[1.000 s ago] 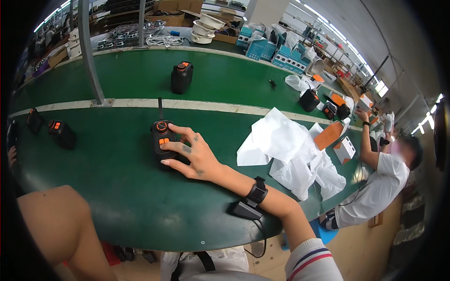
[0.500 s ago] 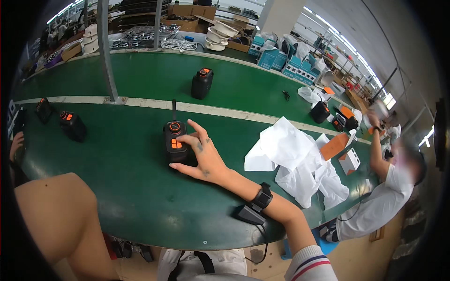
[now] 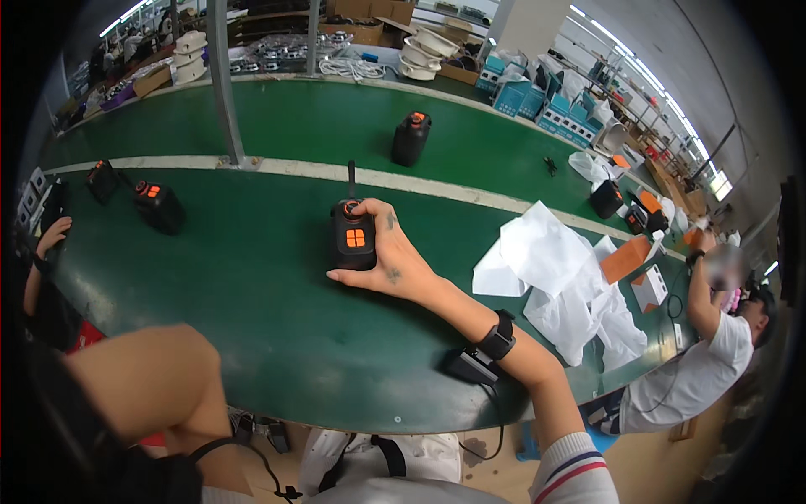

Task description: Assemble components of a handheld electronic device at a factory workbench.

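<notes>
On the green table before me stands a black box-shaped device [image 3: 342,250] with a short antenna, a round orange-ringed dial and a block of orange buttons. My right hand [image 3: 390,252] grips it from the right side. Its index finger rests on the dial, and the thumb lies along the device's near edge. A black strap [image 3: 498,338] circles my right wrist, and a small black box [image 3: 473,366] with a cable sits beside it. A bare bent arm [image 3: 151,378] fills the lower left; it looks like my left arm, but no left hand shows.
Similar black devices stand at the left [image 3: 159,207] and beyond the pale divider strip [image 3: 411,141]. White plastic bags [image 3: 558,277] and an orange box [image 3: 625,259] lie to the right. A metal post [image 3: 222,84] rises from the table. Co-workers sit at right [image 3: 688,378] and far left [image 3: 54,235].
My right index finger has moved from the orange buttons up to the dial, and the hand now sits closer around the device. The whole view has shifted, moving the scene rightward.
</notes>
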Motion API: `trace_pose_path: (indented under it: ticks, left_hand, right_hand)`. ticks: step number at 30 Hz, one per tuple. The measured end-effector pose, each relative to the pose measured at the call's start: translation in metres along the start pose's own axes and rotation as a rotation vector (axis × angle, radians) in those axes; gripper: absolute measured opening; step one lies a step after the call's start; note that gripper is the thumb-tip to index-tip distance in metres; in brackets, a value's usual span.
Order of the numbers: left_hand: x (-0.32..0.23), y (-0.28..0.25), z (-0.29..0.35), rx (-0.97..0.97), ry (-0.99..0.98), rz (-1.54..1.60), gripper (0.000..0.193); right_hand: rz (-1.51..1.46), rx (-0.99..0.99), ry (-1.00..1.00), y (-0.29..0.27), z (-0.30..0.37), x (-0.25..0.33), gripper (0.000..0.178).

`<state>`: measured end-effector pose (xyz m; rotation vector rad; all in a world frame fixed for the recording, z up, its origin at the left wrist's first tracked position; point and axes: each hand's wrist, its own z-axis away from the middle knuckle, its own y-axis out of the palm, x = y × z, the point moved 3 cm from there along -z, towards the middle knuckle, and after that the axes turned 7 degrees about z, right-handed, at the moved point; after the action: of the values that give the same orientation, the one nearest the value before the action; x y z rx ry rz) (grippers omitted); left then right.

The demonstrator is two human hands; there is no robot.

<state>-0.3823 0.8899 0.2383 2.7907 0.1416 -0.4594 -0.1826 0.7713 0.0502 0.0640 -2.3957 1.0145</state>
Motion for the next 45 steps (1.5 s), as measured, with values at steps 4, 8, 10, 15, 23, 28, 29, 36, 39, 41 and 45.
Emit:
trace_pose_path:
  ticks: [4,8,10,15,23,28,29,36,39,41,45]
  left_hand:
    - [0.013,0.002,-0.008,0.024,0.041,0.001,0.027]
    - [0.012,0.006,-0.013,0.249,0.030,0.002,0.023]
    - [0.056,0.025,0.005,0.509,-0.179,0.067,0.009]
    - [0.113,0.062,0.105,0.923,-0.523,-0.149,0.028]
    - [0.139,0.015,0.154,0.821,-0.713,-0.300,0.030]
    - [0.164,-0.010,0.174,0.724,-0.829,-0.339,0.025]
    - [0.164,-0.011,0.175,0.764,-0.797,-0.379,0.025]
    - [0.175,-0.014,0.187,0.718,-0.823,-0.297,0.023]
    - [0.174,-0.014,0.183,0.635,-0.880,-0.221,0.024]
    - [0.175,-0.014,0.181,0.596,-0.889,-0.202,0.029]
    - [0.183,-0.032,0.175,0.438,-0.970,-0.225,0.037]
  right_hand:
    - [0.047,0.064,0.077,-0.004,-0.027,-0.023,0.087]
    - [0.105,-0.031,0.117,0.012,-0.090,-0.051,0.087]
    - [0.188,-0.104,0.221,0.004,-0.108,-0.093,0.086]
    - [0.283,-0.291,0.364,0.000,-0.130,-0.154,0.082]
    - [0.925,-0.279,0.136,-0.021,-0.106,-0.159,0.073]
    - [0.927,-0.346,0.631,-0.058,-0.078,-0.164,0.080]
    - [0.757,-0.312,0.737,-0.064,-0.072,-0.172,0.079]
    - [0.516,-0.443,0.575,-0.078,-0.061,-0.196,0.060]
    - [0.425,-0.518,0.555,-0.089,-0.048,-0.178,0.058]
    - [0.407,-0.559,0.467,-0.098,-0.033,-0.158,0.057]
    - [0.228,-0.405,0.496,-0.096,-0.011,-0.116,0.057]
